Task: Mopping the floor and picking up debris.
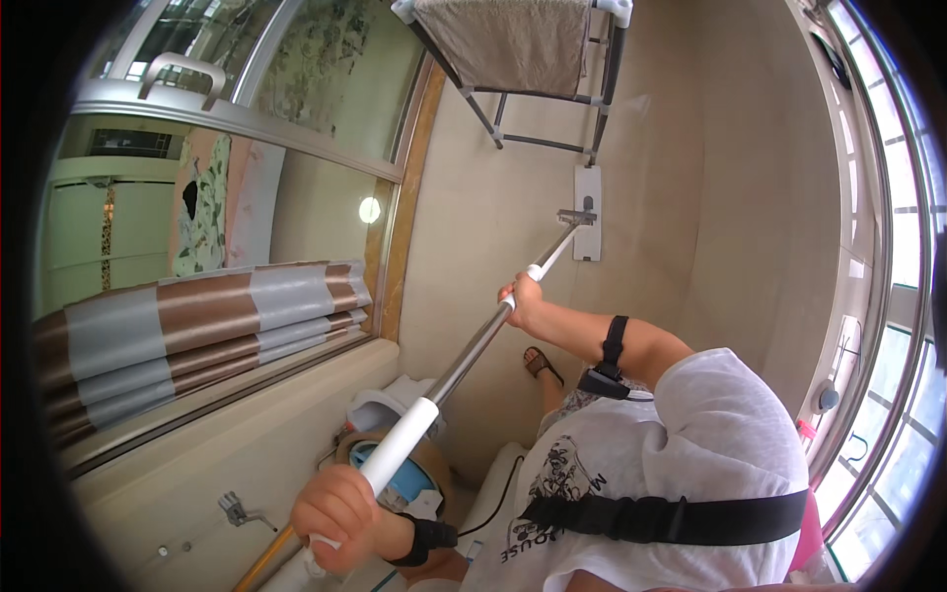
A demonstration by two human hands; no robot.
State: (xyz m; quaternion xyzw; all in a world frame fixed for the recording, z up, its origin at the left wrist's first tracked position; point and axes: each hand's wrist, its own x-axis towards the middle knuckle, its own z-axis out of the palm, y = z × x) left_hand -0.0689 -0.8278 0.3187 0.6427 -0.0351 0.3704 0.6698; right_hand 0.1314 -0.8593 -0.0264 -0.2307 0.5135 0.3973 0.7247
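Note:
A long flat mop with a metal pole (473, 351) runs diagonally from the lower left to the floor ahead. Its narrow white mop head (587, 240) lies flat on the floor, joined to the pole by a grey hinge. My left hand (334, 516) is wrapped around the white grip (399, 444) near the pole's upper end. Farther down, my right hand (522, 300) closes around the pole beside its white collar. Black straps circle both of my arms. My sandalled foot (542, 365) stands on the floor below the pole.
A rack (547, 140) draped with a beige cloth (510, 44) stands just beyond the mop head. Left are a sliding glass window (318, 81), a striped curtain (214, 318) and a wall tap (235, 509). A blue basin (403, 477) sits below the grip. Barred windows (906, 222) line the right.

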